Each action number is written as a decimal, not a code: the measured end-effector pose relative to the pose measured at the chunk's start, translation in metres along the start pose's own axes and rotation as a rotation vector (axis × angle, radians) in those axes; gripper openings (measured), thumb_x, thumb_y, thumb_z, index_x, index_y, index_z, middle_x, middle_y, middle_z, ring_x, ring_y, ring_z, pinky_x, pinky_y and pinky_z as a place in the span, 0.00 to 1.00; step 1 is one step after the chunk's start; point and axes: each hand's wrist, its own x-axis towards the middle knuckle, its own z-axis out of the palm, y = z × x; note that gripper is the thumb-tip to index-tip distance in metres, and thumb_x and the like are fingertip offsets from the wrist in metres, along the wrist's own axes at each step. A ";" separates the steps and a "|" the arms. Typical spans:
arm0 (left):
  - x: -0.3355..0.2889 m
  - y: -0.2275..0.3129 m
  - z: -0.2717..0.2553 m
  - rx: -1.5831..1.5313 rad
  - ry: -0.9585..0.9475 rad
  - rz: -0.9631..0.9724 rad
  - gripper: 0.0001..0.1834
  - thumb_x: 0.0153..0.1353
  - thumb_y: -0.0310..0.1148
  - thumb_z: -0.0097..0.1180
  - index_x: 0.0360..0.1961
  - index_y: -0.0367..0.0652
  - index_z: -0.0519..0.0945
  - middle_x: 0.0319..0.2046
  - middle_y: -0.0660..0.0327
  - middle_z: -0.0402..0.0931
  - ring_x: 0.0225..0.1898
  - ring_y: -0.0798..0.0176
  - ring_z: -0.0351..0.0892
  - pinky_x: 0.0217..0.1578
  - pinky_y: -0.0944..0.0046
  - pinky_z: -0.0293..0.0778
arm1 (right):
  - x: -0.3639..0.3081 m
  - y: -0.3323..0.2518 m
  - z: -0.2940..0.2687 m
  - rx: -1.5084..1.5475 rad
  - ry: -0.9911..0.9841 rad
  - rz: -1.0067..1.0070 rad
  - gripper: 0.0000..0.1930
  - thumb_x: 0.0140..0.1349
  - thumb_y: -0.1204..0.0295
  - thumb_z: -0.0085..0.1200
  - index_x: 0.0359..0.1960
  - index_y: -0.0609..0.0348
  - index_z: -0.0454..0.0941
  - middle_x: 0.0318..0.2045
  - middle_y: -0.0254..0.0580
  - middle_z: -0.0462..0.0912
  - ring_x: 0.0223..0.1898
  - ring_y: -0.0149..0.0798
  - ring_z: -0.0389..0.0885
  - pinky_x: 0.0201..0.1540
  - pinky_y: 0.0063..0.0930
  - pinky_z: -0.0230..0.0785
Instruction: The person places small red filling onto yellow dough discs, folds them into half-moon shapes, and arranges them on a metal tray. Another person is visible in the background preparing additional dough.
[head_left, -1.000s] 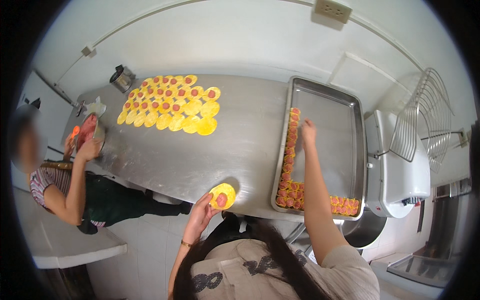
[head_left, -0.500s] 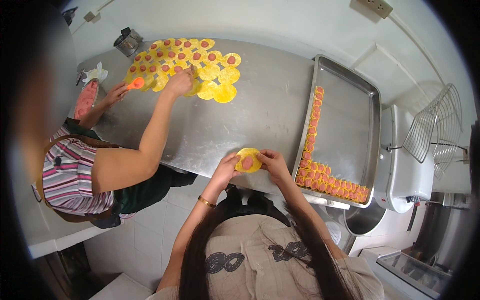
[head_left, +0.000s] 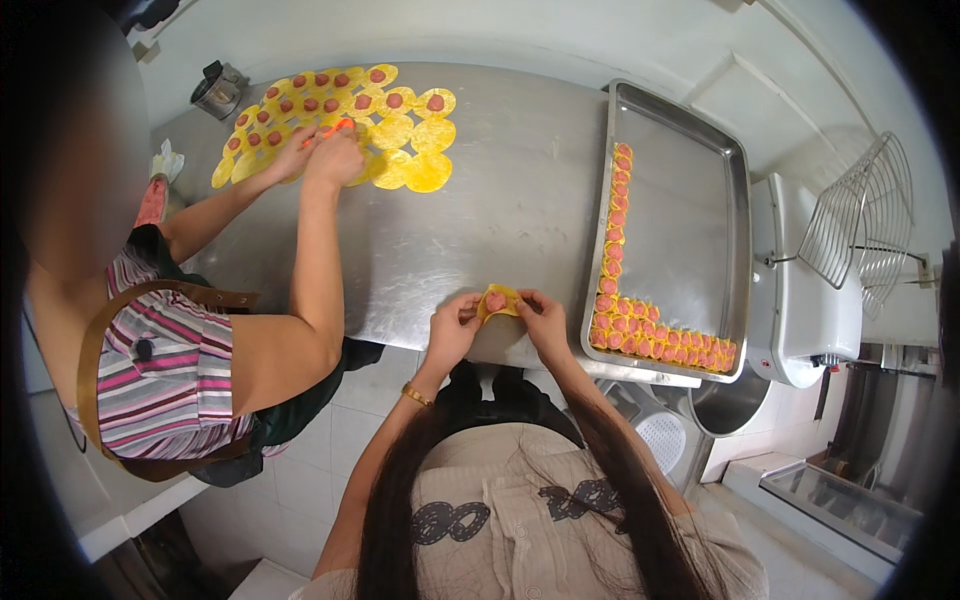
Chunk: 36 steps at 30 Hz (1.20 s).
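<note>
Between my two hands is a round yellow dumpling wrapper [head_left: 499, 302] with a ball of pink meat filling on it. My left hand [head_left: 455, 328] pinches its left edge and my right hand [head_left: 543, 322] its right edge, so the sides bend up around the filling. Both hands are over the front edge of the steel table [head_left: 470, 230]. To the right, a large metal tray [head_left: 690, 220] holds finished-looking dumplings [head_left: 625, 320] in a column along its left side and rows along its near side.
Yellow wrappers [head_left: 430, 170], many topped with meat, cover the table's far left. A co-worker's hands [head_left: 325, 155] hold an orange spoon [head_left: 340, 127] over them. Beside the co-worker is a container of pink meat [head_left: 152, 203]. A metal cup [head_left: 217, 95] stands behind; a white machine [head_left: 805, 290] is right of the tray.
The wrapper in my hands was spread flat and is now folded up at the sides, with my hands closer together. The co-worker's two hands have come together over the wrappers.
</note>
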 end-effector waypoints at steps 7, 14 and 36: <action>0.003 -0.008 0.012 -0.006 0.067 0.071 0.20 0.53 0.14 0.53 0.49 0.36 0.78 0.40 0.54 0.83 0.41 0.62 0.83 0.45 0.65 0.78 | -0.007 -0.006 -0.004 0.042 0.009 0.047 0.13 0.59 0.80 0.53 0.46 0.69 0.78 0.37 0.39 0.83 0.40 0.30 0.81 0.45 0.21 0.71; 0.004 -0.011 0.012 0.027 0.079 0.119 0.21 0.55 0.12 0.50 0.51 0.35 0.76 0.43 0.54 0.80 0.42 0.63 0.82 0.44 0.66 0.77 | -0.006 -0.007 -0.006 -0.020 0.020 -0.086 0.16 0.53 0.85 0.54 0.46 0.69 0.78 0.42 0.45 0.83 0.40 0.36 0.83 0.49 0.25 0.74; 0.005 -0.005 0.010 -0.482 -0.132 -0.191 0.18 0.64 0.25 0.48 0.56 0.34 0.74 0.50 0.58 0.76 0.49 0.64 0.76 0.50 0.65 0.74 | -0.008 -0.009 -0.015 0.342 -0.037 0.156 0.15 0.61 0.77 0.54 0.48 0.71 0.78 0.39 0.42 0.83 0.40 0.30 0.80 0.45 0.21 0.72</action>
